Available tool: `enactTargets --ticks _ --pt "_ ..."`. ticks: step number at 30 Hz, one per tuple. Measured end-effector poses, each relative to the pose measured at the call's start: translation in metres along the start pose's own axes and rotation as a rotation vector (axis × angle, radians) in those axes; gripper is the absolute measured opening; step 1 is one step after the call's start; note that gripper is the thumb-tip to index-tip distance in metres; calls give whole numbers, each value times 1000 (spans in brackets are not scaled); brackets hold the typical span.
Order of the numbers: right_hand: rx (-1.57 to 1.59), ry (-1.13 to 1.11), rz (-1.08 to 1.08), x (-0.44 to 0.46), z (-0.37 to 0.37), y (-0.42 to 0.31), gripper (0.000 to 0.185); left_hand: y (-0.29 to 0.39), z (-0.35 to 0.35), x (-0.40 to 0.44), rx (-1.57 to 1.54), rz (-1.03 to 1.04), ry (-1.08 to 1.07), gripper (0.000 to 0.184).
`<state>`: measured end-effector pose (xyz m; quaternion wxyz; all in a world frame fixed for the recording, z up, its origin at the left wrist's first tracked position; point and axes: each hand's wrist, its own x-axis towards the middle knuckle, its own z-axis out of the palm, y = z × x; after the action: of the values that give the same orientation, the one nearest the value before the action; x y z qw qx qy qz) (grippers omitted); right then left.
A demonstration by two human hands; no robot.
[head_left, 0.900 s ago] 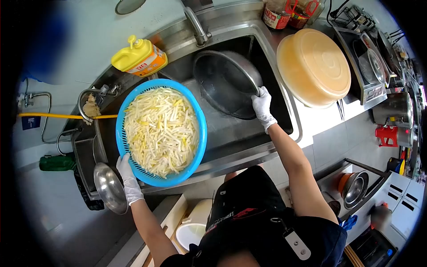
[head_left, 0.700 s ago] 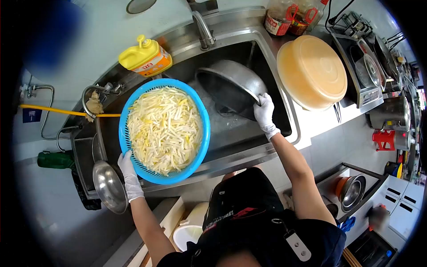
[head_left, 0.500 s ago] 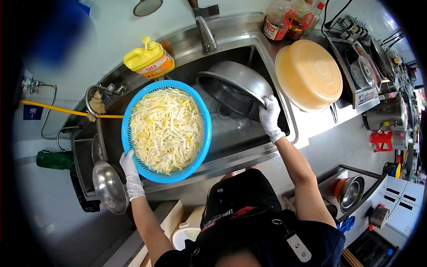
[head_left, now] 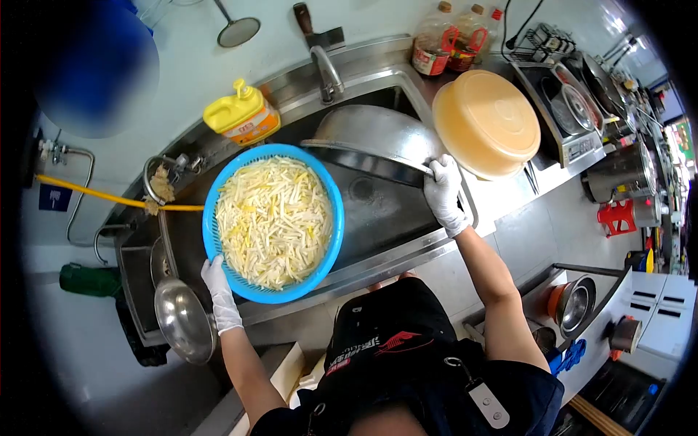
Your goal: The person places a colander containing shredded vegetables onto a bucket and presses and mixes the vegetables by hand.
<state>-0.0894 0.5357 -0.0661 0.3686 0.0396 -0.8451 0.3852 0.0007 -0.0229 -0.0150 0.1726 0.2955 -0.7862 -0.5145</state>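
Note:
Both of my hands wear white gloves. My left hand [head_left: 218, 285] is closed on the lower left rim of a blue plastic colander [head_left: 337, 218], its thumb up against the side. Pale yellow-white strips of cut vegetable [head_left: 275, 221] fill the colander, which sits over the sink's left part. With its fingers wrapped round the rim, my right hand [head_left: 443, 190] holds a large metal basin [head_left: 378, 134]. The basin is tipped far over above the sink [head_left: 363, 211], its outer bottom facing up and away from me, and most of its inside is hidden.
A yellow detergent jug [head_left: 243, 115] stands behind the colander, beside the faucet [head_left: 327, 73]. An upturned orange plastic tub [head_left: 491, 123] sits on the right counter near sauce bottles [head_left: 434, 47]. Another metal bowl [head_left: 185, 320] leans at the left sink edge.
The basin has tipped further over, so less of its inside shows. My left hand remains on the colander rim. The whole view has shifted slightly.

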Motion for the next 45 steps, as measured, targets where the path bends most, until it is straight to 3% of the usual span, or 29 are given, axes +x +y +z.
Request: enactTargets --ticks 4,5,8,10,13,14,15,17,20,45 --pt "-96 144 -99 2 -8 -1 21 23 12 -13 -40 -58 -46 34" --pt "-94 115 -58 2 -10 -3 23 41 17 -28 -63 -30 -95 34" --pt "-80 90 37 3 -20 -16 22 5 7 2 -152 -12 -104 39" --pt "3 48 54 2 -20 -15 16 7 8 3 -156 -110 -85 41" --pt "-102 143 57 4 -19 -14 22 14 -1 11 -73 -215 -205 45" --pt "-165 84 94 4 -17 -6 22 14 1 7 -50 -196 -209 48" --pt "-176 68 117 5 -23 -11 15 17 -2 4 3 -234 -242 48" --pt "-77 122 98 5 -25 -13 18 9 -5 14 36 -231 -190 23" --pt "-51 139 93 5 -24 -11 18 -4 -10 26 -165 -239 -244 29" --pt "23 108 152 7 -11 -1 21 6 -8 18 -52 -246 -192 31"
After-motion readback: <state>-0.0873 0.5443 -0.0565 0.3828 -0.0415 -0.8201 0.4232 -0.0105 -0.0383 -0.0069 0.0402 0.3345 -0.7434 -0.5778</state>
